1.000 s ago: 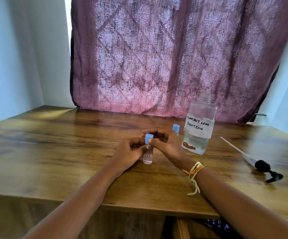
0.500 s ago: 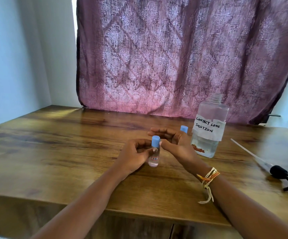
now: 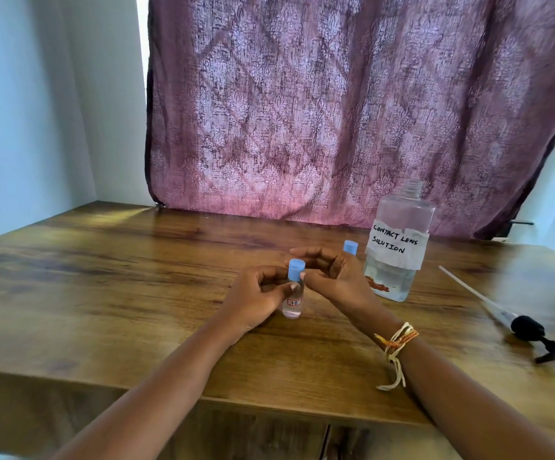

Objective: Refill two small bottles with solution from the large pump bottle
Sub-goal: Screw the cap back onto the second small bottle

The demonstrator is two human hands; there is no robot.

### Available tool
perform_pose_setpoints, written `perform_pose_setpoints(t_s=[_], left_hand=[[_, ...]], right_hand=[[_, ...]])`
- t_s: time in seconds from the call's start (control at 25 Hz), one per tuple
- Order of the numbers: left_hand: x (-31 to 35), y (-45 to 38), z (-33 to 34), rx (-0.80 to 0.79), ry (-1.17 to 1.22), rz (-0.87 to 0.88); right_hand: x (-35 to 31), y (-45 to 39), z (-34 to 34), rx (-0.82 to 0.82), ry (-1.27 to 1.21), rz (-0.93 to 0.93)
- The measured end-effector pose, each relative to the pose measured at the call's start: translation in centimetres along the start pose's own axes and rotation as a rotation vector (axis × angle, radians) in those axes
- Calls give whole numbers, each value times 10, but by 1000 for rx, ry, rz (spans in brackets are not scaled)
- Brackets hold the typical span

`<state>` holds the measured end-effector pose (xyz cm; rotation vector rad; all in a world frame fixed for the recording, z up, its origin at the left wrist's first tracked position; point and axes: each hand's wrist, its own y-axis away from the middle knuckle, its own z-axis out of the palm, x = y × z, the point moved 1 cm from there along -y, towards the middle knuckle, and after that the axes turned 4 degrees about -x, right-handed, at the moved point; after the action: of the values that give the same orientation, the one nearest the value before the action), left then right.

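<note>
- Head view: the left hand (image 3: 256,295) is gripping a small clear plastic bottle (image 3: 292,302) standing upright on the brown wooden table (image 3: 120,293), thumb lying across its body.
- The right hand (image 3: 332,277) is curling at the bottle's blue cap (image 3: 296,269), thumb apparently touching it; the grip is unclear.
- A second blue-capped small bottle (image 3: 350,247) is standing behind the right hand, beside the large clear uncapped bottle labelled "contact lens solution" (image 3: 397,244).
- A black pump head with white tube (image 3: 515,322) is lying to the right.

Domestic room: patterned maroon curtain (image 3: 335,111) over a window, plain pale walls (image 3: 37,111), wood-grain tabletop (image 3: 103,277) set in the corner.
</note>
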<state>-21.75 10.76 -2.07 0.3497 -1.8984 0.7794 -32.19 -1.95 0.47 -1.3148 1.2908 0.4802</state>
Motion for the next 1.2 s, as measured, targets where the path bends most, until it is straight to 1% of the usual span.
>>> perform_pose_setpoints(t_s=[0.2,0.36,0.44,0.52,0.68,0.76,0.84,0.92,1.0,1.04,1.08,1.2], left_hand=[[-1,0,0,4,15,-1],[-1,-1,1,-7,-6,17],[-2,-1,2,-1,-8,6],[-4,-3,2,12,-24,9],[-4,-2,2,20,-14,39],[-4,-1,2,9,7,49],[-3,1,2,1,26,63],[-1,4,3,-2,6,60],[1,6,3,-3,-38,28],[0,6,3,-3,-53,5],[0,7,3,-4,-65,-18],[-2,8,6,1,-164,-68]], right_hand=[[0,1,2,18,35,-2],[-3,0,-1,-70,-22,13],[-3,-2,-1,-35,32,15],[-4,-4,0,38,69,28],[-2,-2,5,125,32,50],[-2,2,5,99,16,45],[0,6,4,19,-18,51],[3,13,3,-73,-16,98],[8,21,1,-138,64,171],[11,24,-1,-139,123,200],[13,28,-4,-106,198,215],[18,40,-20,80,445,186]])
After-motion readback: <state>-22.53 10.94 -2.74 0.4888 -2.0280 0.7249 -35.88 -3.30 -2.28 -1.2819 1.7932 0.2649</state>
